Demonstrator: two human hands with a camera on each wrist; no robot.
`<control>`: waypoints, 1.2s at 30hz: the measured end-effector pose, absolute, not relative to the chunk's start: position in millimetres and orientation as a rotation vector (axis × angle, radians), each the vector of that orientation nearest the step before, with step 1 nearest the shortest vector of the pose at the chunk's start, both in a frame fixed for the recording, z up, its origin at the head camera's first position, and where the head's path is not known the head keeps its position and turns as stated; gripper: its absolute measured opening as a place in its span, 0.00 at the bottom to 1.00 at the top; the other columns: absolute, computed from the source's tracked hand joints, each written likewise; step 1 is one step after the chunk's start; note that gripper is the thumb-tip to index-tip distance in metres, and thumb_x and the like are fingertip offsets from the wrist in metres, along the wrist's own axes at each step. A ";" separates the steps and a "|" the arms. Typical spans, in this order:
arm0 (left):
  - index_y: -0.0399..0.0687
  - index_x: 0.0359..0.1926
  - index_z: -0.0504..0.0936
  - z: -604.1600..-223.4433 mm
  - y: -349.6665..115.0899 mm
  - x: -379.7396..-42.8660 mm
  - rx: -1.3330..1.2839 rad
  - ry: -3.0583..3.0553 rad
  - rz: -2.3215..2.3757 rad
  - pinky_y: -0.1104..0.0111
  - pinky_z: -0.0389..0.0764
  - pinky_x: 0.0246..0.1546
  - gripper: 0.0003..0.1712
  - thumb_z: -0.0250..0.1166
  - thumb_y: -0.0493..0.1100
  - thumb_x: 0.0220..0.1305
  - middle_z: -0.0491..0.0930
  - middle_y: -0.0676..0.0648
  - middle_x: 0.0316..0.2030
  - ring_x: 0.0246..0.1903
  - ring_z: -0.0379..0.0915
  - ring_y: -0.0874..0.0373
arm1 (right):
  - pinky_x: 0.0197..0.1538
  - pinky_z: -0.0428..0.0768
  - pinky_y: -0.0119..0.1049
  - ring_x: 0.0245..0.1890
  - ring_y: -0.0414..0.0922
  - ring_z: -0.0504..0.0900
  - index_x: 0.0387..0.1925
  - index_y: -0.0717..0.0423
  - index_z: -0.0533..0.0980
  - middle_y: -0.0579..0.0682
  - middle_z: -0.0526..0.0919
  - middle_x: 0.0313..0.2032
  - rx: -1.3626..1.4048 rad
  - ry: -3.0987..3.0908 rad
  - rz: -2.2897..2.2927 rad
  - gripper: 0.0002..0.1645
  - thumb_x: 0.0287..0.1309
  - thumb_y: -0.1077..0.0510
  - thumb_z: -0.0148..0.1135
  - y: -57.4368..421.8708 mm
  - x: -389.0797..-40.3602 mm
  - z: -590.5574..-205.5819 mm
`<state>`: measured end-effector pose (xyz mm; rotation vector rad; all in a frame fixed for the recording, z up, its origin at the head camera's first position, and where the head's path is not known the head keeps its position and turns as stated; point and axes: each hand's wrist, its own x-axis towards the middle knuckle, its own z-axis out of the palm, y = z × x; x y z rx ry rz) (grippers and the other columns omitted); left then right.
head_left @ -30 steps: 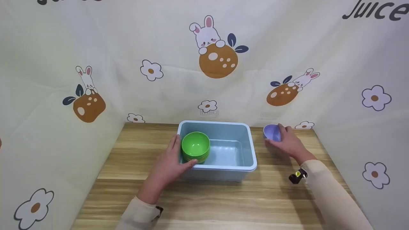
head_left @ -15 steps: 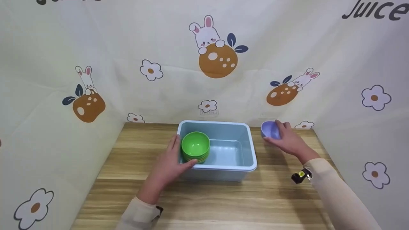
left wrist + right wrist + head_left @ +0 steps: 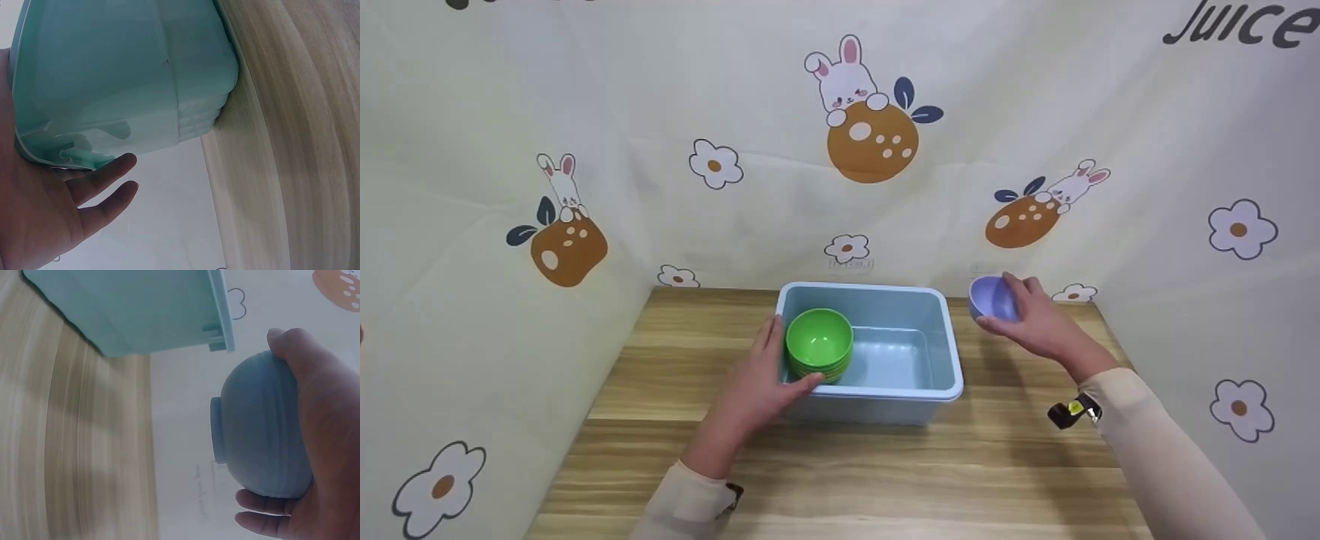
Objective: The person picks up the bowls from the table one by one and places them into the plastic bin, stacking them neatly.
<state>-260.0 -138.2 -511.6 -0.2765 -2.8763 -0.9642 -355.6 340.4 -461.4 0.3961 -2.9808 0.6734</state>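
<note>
My right hand (image 3: 1040,320) grips a purple bowl (image 3: 990,297), thumb at the near side and fingers at the far side. The bowl is off the table, right of a light blue plastic bin (image 3: 900,394). In the right wrist view, the bowl (image 3: 261,430) shows its outside and foot ring. My left hand (image 3: 755,386) holds the bin's front left corner, its thumb over the front rim and fingers along the left side. From below, the left wrist view shows these fingers (image 3: 107,180) beside the bin wall. A stack of green bowls (image 3: 820,341) stands upright inside, at the left end.
The bin stands on a wood-grain table (image 3: 870,480), near its back edge. A pale cloth (image 3: 765,217) with rabbits, oranges and flowers encloses the back and both sides. Bare bin floor shows right of the green stack.
My right hand has lifted the purple bowl and brought it slightly left, closer to the bin. The left hand, the bin and the green bowls stay put.
</note>
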 end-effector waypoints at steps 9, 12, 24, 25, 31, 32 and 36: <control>0.45 0.91 0.44 -510.7 -137.9 -259.8 -0.271 -2.893 -0.981 0.34 0.75 0.69 0.81 0.65 0.90 0.56 0.44 0.38 0.89 0.77 0.64 0.27 | 0.59 0.85 0.71 0.61 0.71 0.79 0.88 0.59 0.54 0.71 0.68 0.70 0.413 -2.995 0.661 0.69 0.65 0.20 0.65 333.8 -348.7 -445.8; 0.45 0.91 0.44 -510.6 -137.9 -259.6 -0.268 -2.895 -0.983 0.34 0.74 0.71 0.81 0.64 0.91 0.55 0.43 0.39 0.89 0.79 0.62 0.28 | 0.59 0.85 0.71 0.62 0.72 0.79 0.88 0.57 0.54 0.70 0.67 0.71 0.412 -2.999 0.671 0.70 0.64 0.19 0.66 330.9 -345.8 -440.4; 0.43 0.90 0.46 -510.8 -138.6 -260.4 -0.286 -2.882 -0.956 0.35 0.78 0.67 0.74 0.73 0.78 0.63 0.45 0.39 0.89 0.78 0.64 0.30 | 0.59 0.86 0.69 0.61 0.69 0.79 0.89 0.54 0.54 0.67 0.68 0.71 0.460 -2.964 0.670 0.69 0.63 0.19 0.68 315.3 -340.2 -429.3; 0.43 0.90 0.46 -510.6 -138.6 -260.2 -0.285 -2.885 -0.963 0.35 0.78 0.68 0.74 0.73 0.78 0.63 0.44 0.39 0.89 0.79 0.63 0.30 | 0.59 0.86 0.68 0.61 0.69 0.80 0.89 0.54 0.54 0.66 0.68 0.71 0.465 -2.963 0.675 0.69 0.63 0.20 0.68 313.8 -339.7 -428.7; 0.43 0.90 0.46 -510.8 -138.3 -260.4 -0.275 -2.888 -0.984 0.35 0.76 0.70 0.74 0.73 0.78 0.63 0.44 0.39 0.89 0.79 0.62 0.31 | 0.58 0.87 0.66 0.61 0.67 0.80 0.89 0.50 0.54 0.64 0.68 0.71 0.496 -2.971 0.707 0.70 0.61 0.20 0.70 304.3 -338.4 -424.6; 0.43 0.90 0.46 -510.6 -138.2 -260.3 -0.274 -2.888 -0.984 0.35 0.75 0.70 0.74 0.73 0.77 0.63 0.44 0.39 0.89 0.79 0.62 0.31 | 0.58 0.87 0.66 0.61 0.67 0.80 0.89 0.49 0.54 0.64 0.69 0.71 0.503 -2.970 0.711 0.70 0.61 0.19 0.70 302.9 -338.3 -423.9; 0.43 0.90 0.45 -510.4 -138.3 -260.2 -0.272 -2.891 -0.985 0.35 0.74 0.71 0.74 0.74 0.77 0.63 0.44 0.39 0.89 0.80 0.60 0.31 | 0.59 0.87 0.66 0.60 0.66 0.80 0.89 0.50 0.54 0.65 0.69 0.70 0.543 -2.962 0.730 0.70 0.61 0.21 0.72 296.8 -337.2 -420.6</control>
